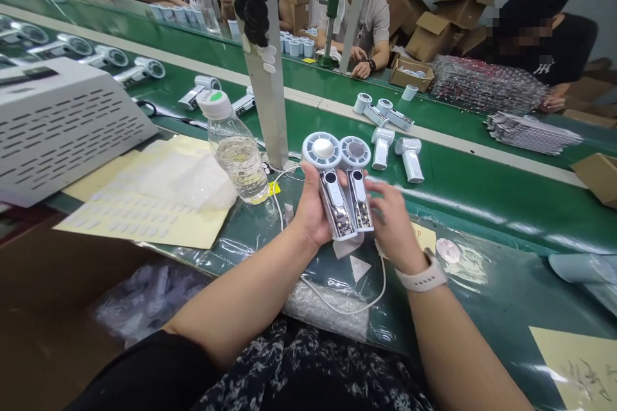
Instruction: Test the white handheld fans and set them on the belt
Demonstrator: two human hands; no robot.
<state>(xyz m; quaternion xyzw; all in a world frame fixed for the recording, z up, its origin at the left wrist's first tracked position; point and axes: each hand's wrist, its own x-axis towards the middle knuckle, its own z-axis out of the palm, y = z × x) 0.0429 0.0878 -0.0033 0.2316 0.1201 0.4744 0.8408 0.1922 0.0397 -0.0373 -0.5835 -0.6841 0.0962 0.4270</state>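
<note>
A person at a green conveyor belt (486, 205) holds two white handheld fans (332, 199) side by side above it, their round heads pointing away from the body. One head shows a pale dome at its centre, the other a dark disc, and both handles have a shiny silver face. The left hand (313, 209) cups the handles from beneath, its fingers (308, 183) curled around and grasping them. The right hand (390, 221) lies against the far side, its fingers (373, 191) lightly curved on the nearer handle, not clenched. More of these fans (383, 148) lie loose on the belt just beyond the hands, and another row (108, 58) runs off to the left behind a perforated white metal housing (62, 122). None on this stretch sits in a bag. A stack of flat printed bags (533, 133) lies neatly at the right, and a shiny heap of bags (486, 85) lies further off. To the left, beside a clear plastic water bottle (236, 148), yellow backing sheets (144, 221) carry many rows of pale stickers.
</note>
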